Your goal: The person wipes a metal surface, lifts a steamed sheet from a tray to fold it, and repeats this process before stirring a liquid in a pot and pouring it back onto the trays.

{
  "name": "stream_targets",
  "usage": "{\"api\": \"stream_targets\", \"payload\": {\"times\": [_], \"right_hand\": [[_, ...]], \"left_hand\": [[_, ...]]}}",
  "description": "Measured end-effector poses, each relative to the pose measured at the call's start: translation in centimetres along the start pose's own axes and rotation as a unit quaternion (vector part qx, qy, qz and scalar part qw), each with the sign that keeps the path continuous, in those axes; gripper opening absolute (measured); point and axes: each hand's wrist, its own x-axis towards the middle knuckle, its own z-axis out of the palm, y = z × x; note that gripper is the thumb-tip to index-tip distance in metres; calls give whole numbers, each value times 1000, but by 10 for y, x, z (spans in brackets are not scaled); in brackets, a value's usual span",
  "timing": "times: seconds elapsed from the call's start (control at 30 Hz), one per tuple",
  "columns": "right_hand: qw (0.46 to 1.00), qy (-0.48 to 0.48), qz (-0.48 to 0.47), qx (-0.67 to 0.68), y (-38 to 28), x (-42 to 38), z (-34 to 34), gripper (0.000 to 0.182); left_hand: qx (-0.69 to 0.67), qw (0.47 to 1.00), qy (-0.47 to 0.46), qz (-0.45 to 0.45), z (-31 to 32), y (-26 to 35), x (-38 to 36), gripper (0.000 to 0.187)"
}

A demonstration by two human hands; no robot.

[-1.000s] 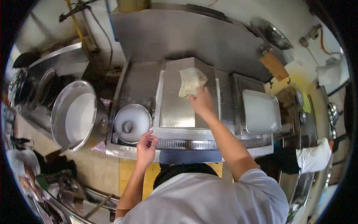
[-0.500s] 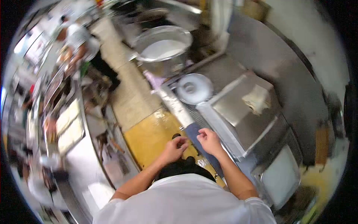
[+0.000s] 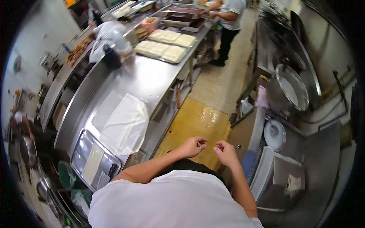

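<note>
Both of my hands are held out in front of my white shirt, above the yellow floor (image 3: 194,117). My left hand (image 3: 193,147) has its fingers curled loosely, with nothing seen in them. A short gap to its right, my right hand (image 3: 226,152) is half curled, also with nothing visible in it. Neither one touches a surface. To the left, a steel counter (image 3: 152,78) carries a white sheet (image 3: 127,123) and a metal tray (image 3: 81,152) with a pale strip (image 3: 93,164) in it.
Trays of pale slabs (image 3: 165,45) stand farther along the counter. A co-worker (image 3: 230,19) is at its far end; another person (image 3: 112,40) leans in behind it. At right are a large pot (image 3: 292,87), a round white lid (image 3: 274,135) and a steel box (image 3: 281,182).
The view has swung to the left, so the counter with the sheet and tray now shows more fully, and the pot and steel box sit farther right. My hands stay apart and raised.
</note>
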Motion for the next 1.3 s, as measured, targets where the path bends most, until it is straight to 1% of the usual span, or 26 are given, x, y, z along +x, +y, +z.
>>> {"api": "stream_targets", "payload": {"times": [0.07, 0.17, 0.2, 0.27, 0.37, 0.47, 0.5, 0.57, 0.6, 0.67, 0.7, 0.77, 0.8, 0.83, 0.87, 0.93, 0.97, 1.07, 1.17, 1.27, 1.3], "right_hand": [[999, -35, -13, -10, -26, 16, 20, 36], [992, -109, -50, -38, -57, 48, 68, 37], [989, -134, -53, -43, -70, 56, 85, 37], [980, -181, -60, -53, -97, 70, 119, 37], [966, -230, -99, -67, -132, 81, 173, 36], [951, -271, -111, -98, -153, 91, 227, 36], [945, -280, -127, -112, -164, 93, 243, 37], [932, -295, -161, -135, -184, 95, 273, 42], [927, -264, -224, -146, -189, 94, 291, 45], [904, -188, -345, -166, -198, 93, 325, 51], [887, -174, -395, -165, -210, 93, 339, 53], [845, -143, -487, -169, -238, 104, 362, 58], [841, -143, -485, -192, -245, 113, 371, 53], [837, -143, -483, -215, -248, 127, 381, 48], [832, -144, -481, -238, -249, 141, 387, 44], [833, -107, -469, -273, -241, 174, 387, 31], [833, -89, -463, -289, -238, 186, 382, 26], [853, 13, -413, -317, -230, 204, 353, 8], [881, 104, -340, -312, -205, 209, 321, 6], [892, 162, -263, -330, -178, 199, 283, 3], [894, 172, -242, -335, -167, 192, 269, 3]], "left_hand": [[12, 998, 52, -21, -28, -24, -22, 38], [79, 985, 114, -103, -78, -65, -64, 46], [132, 974, 156, -98, -93, -83, -83, 45], [241, 938, 234, -86, -118, -124, -121, 43], [363, 873, 303, -120, -145, -180, -179, 48], [372, 871, 244, -207, -165, -232, -220, 43], [333, 890, 255, -180, -173, -241, -232, 29], [277, 910, 278, -136, -182, -253, -244, 23], [251, 918, 288, -109, -189, -256, -246, 19], [147, 921, 322, -160, -206, -246, -245, 18], [93, 920, 334, -182, -215, -239, -244, 17], [67, 902, 402, -145, -237, -230, -240, 17], [52, 891, 433, -127, -250, -223, -238, 18], [22, 889, 431, -152, -264, -212, -237, 22], [33, 896, 418, -145, -276, -203, -237, 25], [56, 909, 391, -134, -297, -184, -238, 30], [92, 924, 296, -223, -310, -165, -240, 37], [210, 941, 133, -228, -305, -175, -231, 41], [131, 974, 139, -121, -274, -191, -215, 47], [118, 978, -63, -159, -267, -157, -188, 51], [90, 980, -107, -139, -260, -153, -178, 51]]}}
